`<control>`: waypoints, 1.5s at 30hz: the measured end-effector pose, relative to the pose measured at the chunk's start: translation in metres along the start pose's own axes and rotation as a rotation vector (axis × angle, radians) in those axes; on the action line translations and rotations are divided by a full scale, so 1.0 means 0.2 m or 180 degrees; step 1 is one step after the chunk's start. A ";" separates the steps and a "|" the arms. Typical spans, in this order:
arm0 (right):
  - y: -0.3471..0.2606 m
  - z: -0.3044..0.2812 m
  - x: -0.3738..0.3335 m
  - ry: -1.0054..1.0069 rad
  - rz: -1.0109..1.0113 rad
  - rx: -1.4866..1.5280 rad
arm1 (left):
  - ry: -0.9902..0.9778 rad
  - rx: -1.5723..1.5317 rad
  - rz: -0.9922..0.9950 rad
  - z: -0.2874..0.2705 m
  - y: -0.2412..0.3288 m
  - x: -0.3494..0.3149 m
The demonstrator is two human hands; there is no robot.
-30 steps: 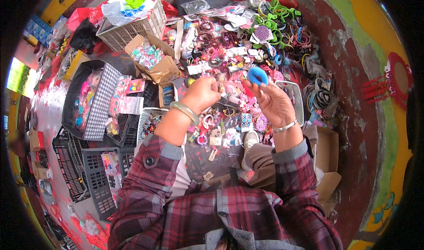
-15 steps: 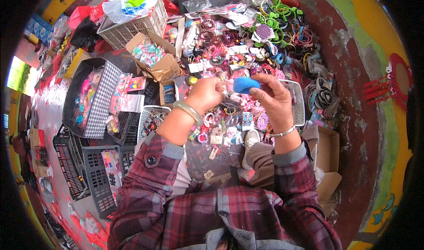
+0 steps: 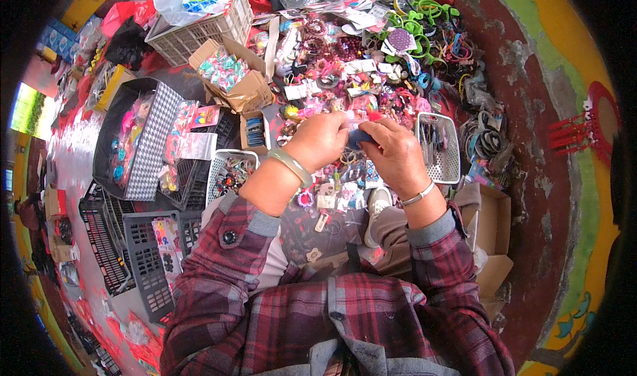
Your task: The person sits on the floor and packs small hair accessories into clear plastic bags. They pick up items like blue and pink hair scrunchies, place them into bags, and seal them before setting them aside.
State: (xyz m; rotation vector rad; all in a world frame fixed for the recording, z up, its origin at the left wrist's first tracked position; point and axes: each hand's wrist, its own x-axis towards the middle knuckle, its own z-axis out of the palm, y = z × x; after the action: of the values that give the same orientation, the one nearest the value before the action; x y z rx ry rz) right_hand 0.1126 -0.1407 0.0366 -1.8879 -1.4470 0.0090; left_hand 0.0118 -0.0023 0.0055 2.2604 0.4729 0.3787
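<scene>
Both my hands are close together above a spread of hair accessories. My right hand pinches a soft blue oval thing between thumb and fingers; its exact kind does not show, and the fingers cover part of it. Beside it my left hand is closed, knuckles up. A pale, pinkish strip shows between the hands, but what the left fingers hold is hidden. A pale bangle circles the left wrist, a silver one the right.
White baskets stand on the left and right of the spread. An open carton of packets lies beyond the left one, near a large crate. Green headbands are heaped far right. My shoe is below the hands.
My right hand has moved left and turned over the blue thing, covering more of it. The hands are closer together. My left hand has shifted slightly right.
</scene>
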 end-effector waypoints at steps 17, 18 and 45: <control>-0.06 -0.05 0.02 -0.0289 -0.0561 -0.0382 | 0.0214 -0.0563 0.0161 -0.01 0.00 0.02; -0.06 -0.05 0.02 -0.0355 -0.0600 -0.0400 | 0.0162 -0.0440 0.0115 -0.02 -0.01 0.02; 0.01 0.05 -0.01 -0.0384 -0.0126 0.0117 | -0.0502 -0.2151 -0.1166 0.01 -0.03 0.01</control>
State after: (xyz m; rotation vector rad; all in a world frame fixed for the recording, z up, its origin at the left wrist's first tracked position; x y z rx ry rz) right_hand 0.1084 -0.1378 0.0275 -1.8558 -1.5542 0.1319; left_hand 0.0139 0.0005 0.0002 1.4994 0.5616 0.1361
